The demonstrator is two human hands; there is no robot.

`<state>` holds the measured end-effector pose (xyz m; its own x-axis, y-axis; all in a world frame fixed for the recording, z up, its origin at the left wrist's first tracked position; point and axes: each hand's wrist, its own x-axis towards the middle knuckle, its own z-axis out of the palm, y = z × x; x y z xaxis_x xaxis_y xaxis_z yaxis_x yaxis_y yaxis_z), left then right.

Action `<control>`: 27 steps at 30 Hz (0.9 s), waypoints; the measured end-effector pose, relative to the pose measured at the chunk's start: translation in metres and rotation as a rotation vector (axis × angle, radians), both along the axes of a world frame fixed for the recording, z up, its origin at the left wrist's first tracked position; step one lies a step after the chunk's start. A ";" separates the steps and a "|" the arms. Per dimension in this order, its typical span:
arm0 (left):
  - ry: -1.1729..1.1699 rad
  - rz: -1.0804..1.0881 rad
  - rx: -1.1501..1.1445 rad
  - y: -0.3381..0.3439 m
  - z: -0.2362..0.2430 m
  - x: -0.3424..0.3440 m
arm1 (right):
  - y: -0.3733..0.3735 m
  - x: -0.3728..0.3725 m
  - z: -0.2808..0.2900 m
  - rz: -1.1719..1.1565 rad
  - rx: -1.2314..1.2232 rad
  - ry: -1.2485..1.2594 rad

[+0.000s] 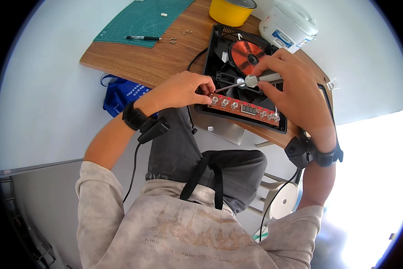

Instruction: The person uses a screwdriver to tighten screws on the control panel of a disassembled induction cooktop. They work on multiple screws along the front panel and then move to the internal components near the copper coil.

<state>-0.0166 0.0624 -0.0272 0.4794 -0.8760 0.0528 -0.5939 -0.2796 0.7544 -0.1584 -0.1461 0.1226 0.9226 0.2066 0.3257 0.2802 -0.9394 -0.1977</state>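
An opened induction cooker base (207, 58) lies on the table, its copper coil (244, 57) showing. Along its near edge sits a narrow reddish-brown circuit board (241, 107) with a small digit display and several round buttons. My right hand (295, 85) is closed around the grey handle of a screwdriver (251, 81). The shaft slants left, and its tip comes down at the board's left end. There my left hand (188, 89) is closed, thumb and fingers pinching the board's corner beside the tip. Whether a screw is under the tip is too small to tell.
A green cutting mat (134, 20) with a black pen (143, 38) lies at the far left, several small screws (172, 41) near it. Behind the cooker stand a yellow pot (230, 14) and a white lidded appliance (284, 27). A blue bag (120, 96) hangs below the table's left edge.
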 end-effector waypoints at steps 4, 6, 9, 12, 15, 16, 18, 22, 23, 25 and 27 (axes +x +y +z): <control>0.021 0.012 0.015 0.001 0.007 -0.005 | 0.007 0.000 0.003 -0.076 0.093 0.048; 0.024 0.002 -0.011 0.002 0.004 -0.005 | 0.006 0.003 0.001 -0.090 0.135 0.028; 0.030 0.008 -0.014 0.002 0.001 -0.003 | 0.007 0.008 -0.001 -0.110 0.125 -0.005; 0.041 0.008 -0.021 0.001 -0.002 -0.002 | 0.008 0.008 0.002 -0.179 0.141 0.049; 0.032 0.005 -0.026 0.001 -0.002 -0.003 | 0.004 0.012 -0.002 -0.186 0.116 0.040; 0.026 0.005 -0.025 0.002 -0.002 -0.003 | 0.005 0.012 -0.002 -0.180 0.118 0.037; 0.024 -0.001 -0.008 0.001 0.000 -0.004 | 0.005 0.012 -0.001 -0.168 0.124 0.032; 0.003 0.002 0.004 0.002 -0.001 -0.003 | 0.005 0.015 -0.001 -0.164 0.118 0.048; 0.000 0.000 0.003 0.002 -0.001 -0.003 | 0.004 0.015 -0.002 -0.154 0.115 0.043; -0.005 -0.003 -0.001 0.002 -0.002 -0.003 | 0.004 0.016 -0.002 -0.158 0.116 0.050; -0.012 -0.002 -0.005 0.002 -0.003 -0.003 | 0.007 0.015 0.000 -0.184 0.125 0.073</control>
<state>-0.0193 0.0641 -0.0299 0.4770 -0.8767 0.0626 -0.6035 -0.2749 0.7485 -0.1439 -0.1388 0.1223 0.9630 -0.0055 0.2694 0.0867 -0.9403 -0.3292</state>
